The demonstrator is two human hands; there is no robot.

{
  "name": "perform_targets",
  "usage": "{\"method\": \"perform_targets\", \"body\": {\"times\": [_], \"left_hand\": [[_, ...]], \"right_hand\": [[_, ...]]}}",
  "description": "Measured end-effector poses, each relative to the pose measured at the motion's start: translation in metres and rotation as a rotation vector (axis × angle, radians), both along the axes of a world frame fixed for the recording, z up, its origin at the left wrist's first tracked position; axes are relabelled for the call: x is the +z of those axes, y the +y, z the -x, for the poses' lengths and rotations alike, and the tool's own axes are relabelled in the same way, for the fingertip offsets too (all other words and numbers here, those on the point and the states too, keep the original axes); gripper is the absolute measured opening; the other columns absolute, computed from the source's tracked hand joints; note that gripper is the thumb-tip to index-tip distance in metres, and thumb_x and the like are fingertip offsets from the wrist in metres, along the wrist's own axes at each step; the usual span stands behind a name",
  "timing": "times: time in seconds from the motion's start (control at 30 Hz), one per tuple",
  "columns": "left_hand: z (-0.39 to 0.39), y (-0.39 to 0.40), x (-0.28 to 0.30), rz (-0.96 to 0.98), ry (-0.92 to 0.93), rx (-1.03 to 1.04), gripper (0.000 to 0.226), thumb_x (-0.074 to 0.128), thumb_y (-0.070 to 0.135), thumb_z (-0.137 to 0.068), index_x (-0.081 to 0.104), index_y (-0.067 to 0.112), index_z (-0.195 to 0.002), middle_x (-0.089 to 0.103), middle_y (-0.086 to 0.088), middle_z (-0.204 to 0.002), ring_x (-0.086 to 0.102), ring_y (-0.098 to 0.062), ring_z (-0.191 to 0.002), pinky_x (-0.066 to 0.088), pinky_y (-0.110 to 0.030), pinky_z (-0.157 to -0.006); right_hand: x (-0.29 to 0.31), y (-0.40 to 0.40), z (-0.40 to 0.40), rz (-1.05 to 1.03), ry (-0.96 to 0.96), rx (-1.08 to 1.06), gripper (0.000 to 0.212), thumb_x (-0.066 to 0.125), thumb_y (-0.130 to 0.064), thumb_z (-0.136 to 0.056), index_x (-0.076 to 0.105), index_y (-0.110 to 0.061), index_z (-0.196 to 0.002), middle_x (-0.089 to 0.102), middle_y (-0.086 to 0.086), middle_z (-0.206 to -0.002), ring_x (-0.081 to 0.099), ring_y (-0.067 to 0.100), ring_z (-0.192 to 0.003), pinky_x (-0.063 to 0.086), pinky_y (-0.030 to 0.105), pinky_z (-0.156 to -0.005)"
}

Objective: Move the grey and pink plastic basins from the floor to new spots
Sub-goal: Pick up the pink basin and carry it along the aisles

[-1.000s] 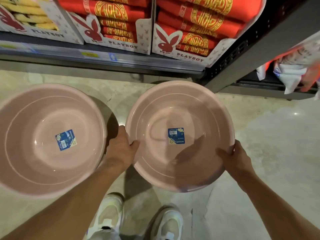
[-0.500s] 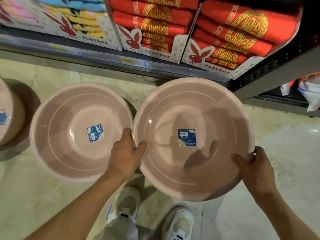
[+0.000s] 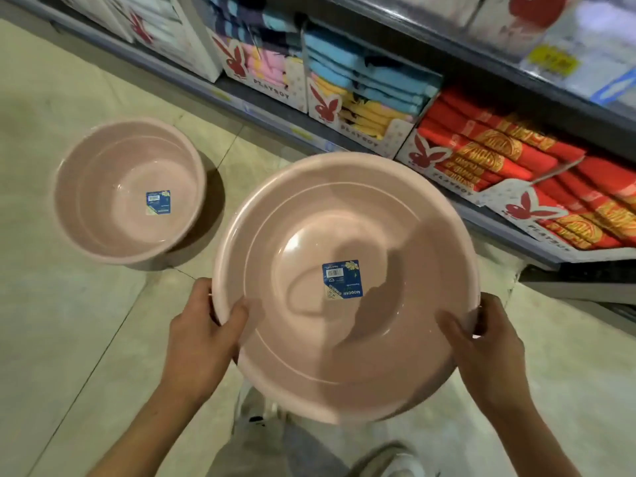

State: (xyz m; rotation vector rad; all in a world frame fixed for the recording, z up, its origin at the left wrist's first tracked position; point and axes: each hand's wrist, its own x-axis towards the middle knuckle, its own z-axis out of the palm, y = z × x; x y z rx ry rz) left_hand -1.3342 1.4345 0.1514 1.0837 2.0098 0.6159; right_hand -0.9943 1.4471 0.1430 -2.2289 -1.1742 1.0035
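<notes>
A large pink plastic basin (image 3: 344, 215) with a blue label inside is held up off the floor in front of me. My left hand (image 3: 203, 335) grips its near left rim, thumb inside. My right hand (image 3: 488, 342) grips the near right rim the same way. A second pink basin (image 3: 103, 215), deeper and with its own blue label, rests on the tiled floor to the left, apart from the held one. No grey basin is in sight.
A low store shelf (image 3: 261, 108) runs diagonally from upper left to right, stacked with boxes of folded towels, red ones (image 3: 499, 156) at the right. My legs and shoes (image 3: 389, 459) are below the basin. Beige floor tiles (image 3: 69, 339) spread to the left.
The held basin has risen off the floor and come closer to me. My view has swung, so the floor basin now sits further off to the left and the shelf runs at a slant.
</notes>
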Motion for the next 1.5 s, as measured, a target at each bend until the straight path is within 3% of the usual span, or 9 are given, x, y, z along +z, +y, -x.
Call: {"method": "perform_targets", "body": {"times": [0.13,0.37,0.43,0.53,0.77,1.0,1.1,1.4,1.5], "left_hand": [[0.022,0.000,-0.036,0.104,0.067,-0.005,0.020,0.062,0.050,-0.090,0.047,0.037,-0.086,0.068,0.003,-0.067,0.068,-0.014,-0.057,0.048,-0.031,-0.051],[0.031,0.020,-0.103,0.282,0.312,-0.027,0.037,0.058,0.046,-0.095,0.044,0.012,-0.094,0.057,-0.008,-0.089,0.055,-0.029,-0.078,0.041,-0.037,-0.064],[0.033,0.023,-0.114,0.299,0.312,0.010,0.033,0.058,0.041,-0.097,0.040,0.013,-0.095,0.052,-0.010,-0.094,0.050,-0.030,-0.075,0.040,-0.039,-0.065],[0.036,0.016,-0.128,0.366,0.277,0.032,0.030,0.058,0.039,-0.097,0.038,0.017,-0.098,0.051,-0.007,-0.093,0.052,-0.030,-0.074,0.040,-0.039,-0.065],[0.042,0.006,-0.142,0.418,0.096,0.133,0.024,0.059,0.036,-0.096,0.041,0.021,-0.101,0.064,0.001,-0.072,0.058,-0.014,-0.062,0.039,-0.028,-0.050],[0.049,0.000,-0.114,0.454,0.058,0.239,0.028,0.060,0.042,-0.097,0.050,0.018,-0.107,0.064,0.000,-0.072,0.066,-0.027,-0.073,0.052,-0.038,-0.068],[0.064,-0.005,-0.089,0.407,-0.018,0.331,0.028,0.058,0.042,-0.098,0.047,0.017,-0.105,0.065,0.000,-0.073,0.067,-0.028,-0.074,0.056,-0.043,-0.071],[0.145,0.008,0.022,0.232,-0.055,0.417,0.026,0.066,0.038,-0.094,0.050,0.018,-0.100,0.068,0.004,-0.075,0.070,-0.022,-0.072,0.059,-0.043,-0.068],[0.178,0.015,0.050,0.199,-0.049,0.463,0.024,0.065,0.038,-0.093,0.049,0.021,-0.095,0.067,0.002,-0.074,0.067,-0.018,-0.069,0.057,-0.043,-0.067]], "right_hand": [[-0.031,0.029,0.031,0.065,-0.018,0.039,0.026,0.069,-0.027,-0.088,0.051,-0.032,-0.105,0.059,-0.020,-0.087,0.056,-0.001,-0.077,0.039,0.019,-0.054],[-0.094,0.058,0.060,0.163,-0.128,0.119,0.028,0.070,-0.027,-0.084,0.060,-0.022,-0.109,0.065,-0.003,-0.082,0.059,0.021,-0.070,0.041,0.030,-0.057],[-0.107,0.064,0.066,0.175,-0.145,0.156,0.033,0.069,-0.027,-0.084,0.060,-0.018,-0.115,0.067,0.002,-0.082,0.059,0.027,-0.067,0.041,0.032,-0.058],[-0.120,0.068,0.071,0.234,-0.114,0.196,0.038,0.067,-0.027,-0.087,0.057,-0.020,-0.123,0.065,-0.008,-0.075,0.063,0.014,-0.052,0.040,0.025,-0.047],[-0.125,0.075,0.074,0.331,-0.093,0.267,0.051,0.067,-0.024,-0.091,0.048,-0.027,-0.139,0.059,-0.013,-0.080,0.057,0.008,-0.070,0.040,0.025,-0.052],[-0.095,0.108,0.104,0.263,-0.143,0.278,0.045,0.066,-0.016,-0.088,0.053,-0.020,-0.130,0.064,0.003,-0.076,0.064,0.026,-0.072,0.050,0.037,-0.066],[-0.071,0.124,0.123,0.222,-0.139,0.317,0.045,0.067,-0.015,-0.089,0.052,-0.020,-0.131,0.064,0.005,-0.076,0.063,0.022,-0.072,0.051,0.039,-0.069],[0.042,0.157,0.207,0.112,-0.176,0.361,0.041,0.074,-0.022,-0.084,0.055,-0.020,-0.120,0.065,0.000,-0.079,0.062,0.025,-0.072,0.048,0.040,-0.067],[0.064,0.174,0.246,0.104,-0.163,0.382,0.047,0.077,-0.022,-0.081,0.057,-0.022,-0.123,0.070,0.004,-0.089,0.065,0.033,-0.087,0.052,0.049,-0.085]]}}
